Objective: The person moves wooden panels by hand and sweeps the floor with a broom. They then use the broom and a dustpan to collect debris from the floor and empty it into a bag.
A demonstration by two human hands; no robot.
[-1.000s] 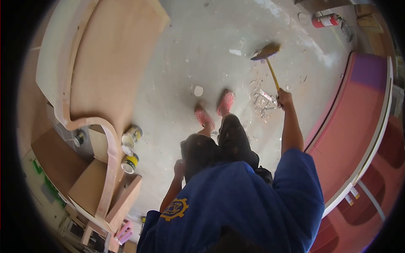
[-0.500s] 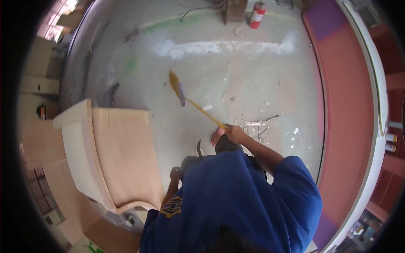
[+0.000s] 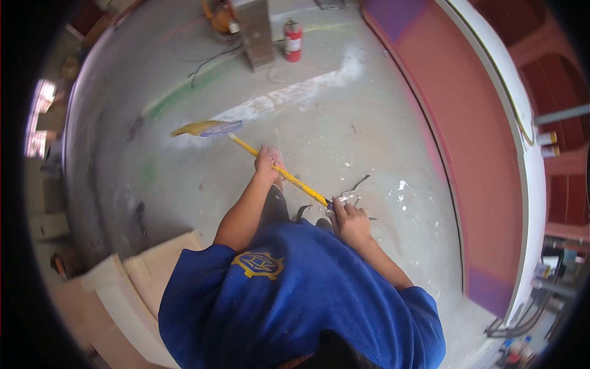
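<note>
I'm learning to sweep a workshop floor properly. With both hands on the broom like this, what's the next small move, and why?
Probably draw the broom head back toward the feet: the left hand and right hand both grip the yellow handle, the bristles are stretched out ahead, and debris lies nearer the body.

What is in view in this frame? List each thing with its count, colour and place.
broom: one, yellow handle, straw bristles, on the floor ahead, slanting back to the hands
fire extinguisher: one, red, upright at the far side
wooden post: one, grey-brown, left of the extinguisher
scraps: a few, pale, on the floor by the right hand
curved panel: one, pink-red with purple ends and a white edge, along the right
plywood boards: several, light wood, lower left
floor: grey concrete, paint-spattered
left hand: gripping the handle midway
right hand: gripping the handle's near end
</note>
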